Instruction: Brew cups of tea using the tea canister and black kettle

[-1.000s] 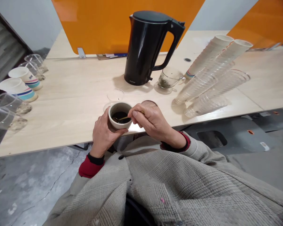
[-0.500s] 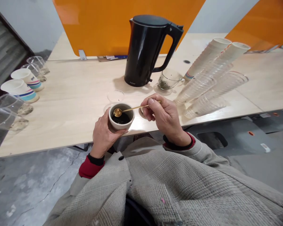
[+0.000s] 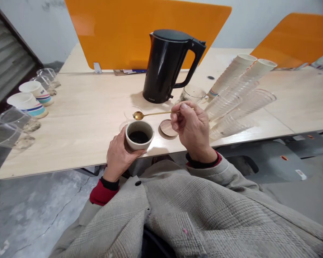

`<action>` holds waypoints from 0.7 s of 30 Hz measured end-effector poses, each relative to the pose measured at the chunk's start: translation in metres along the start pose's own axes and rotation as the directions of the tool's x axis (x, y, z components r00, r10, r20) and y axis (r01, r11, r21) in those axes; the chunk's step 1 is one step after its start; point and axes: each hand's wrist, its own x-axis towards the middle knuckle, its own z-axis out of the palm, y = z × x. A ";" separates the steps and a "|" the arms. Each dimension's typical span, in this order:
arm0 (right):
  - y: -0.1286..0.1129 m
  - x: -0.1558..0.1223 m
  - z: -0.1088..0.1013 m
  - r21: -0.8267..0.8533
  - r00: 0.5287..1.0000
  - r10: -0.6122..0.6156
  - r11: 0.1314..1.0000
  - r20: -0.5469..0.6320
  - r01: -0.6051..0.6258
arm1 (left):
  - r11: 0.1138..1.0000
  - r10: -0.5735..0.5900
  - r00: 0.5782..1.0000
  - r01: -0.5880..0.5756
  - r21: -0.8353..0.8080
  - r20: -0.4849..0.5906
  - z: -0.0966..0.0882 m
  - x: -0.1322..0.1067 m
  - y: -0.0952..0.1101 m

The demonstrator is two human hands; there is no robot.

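Note:
My left hand (image 3: pixel 120 154) is wrapped round a small white cup (image 3: pixel 140 146) with dark contents, near the table's front edge. Between thumb and fingers, my right hand (image 3: pixel 191 130) pinches the handle of a gold spoon (image 3: pixel 139 115). The spoon's bowl is above the cup's far rim, with a few dark bits on it. A clear, low-rimmed plastic cup (image 3: pixel 133 110) stands just behind the white cup. On the tabletop by my right hand lies a round lid (image 3: pixel 168 128). The ribbed glass cup (image 3: pixel 193 92) behind that hand is partly hidden.
A black electric kettle (image 3: pixel 164 66) stands behind the cups, before an orange divider (image 3: pixel 115 36). Tall stacks of paper cups (image 3: pixel 233 71) and clear plastic cups (image 3: pixel 244 111) are on the right. Along the left edge of the table (image 3: pixel 83 118) is a row of paper cups (image 3: pixel 27 104) and clear cups.
The spoon has risen out of the white cup, up and away from me. My right hand has shifted slightly right, uncovering the round lid. The view has tilted a little.

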 end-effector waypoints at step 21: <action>0.013 0.016 0.014 -0.421 0.858 -0.294 0.775 0.421 0.472 | 0.999 0.011 1.000 -0.011 0.034 -0.006 0.001 -0.001 -0.003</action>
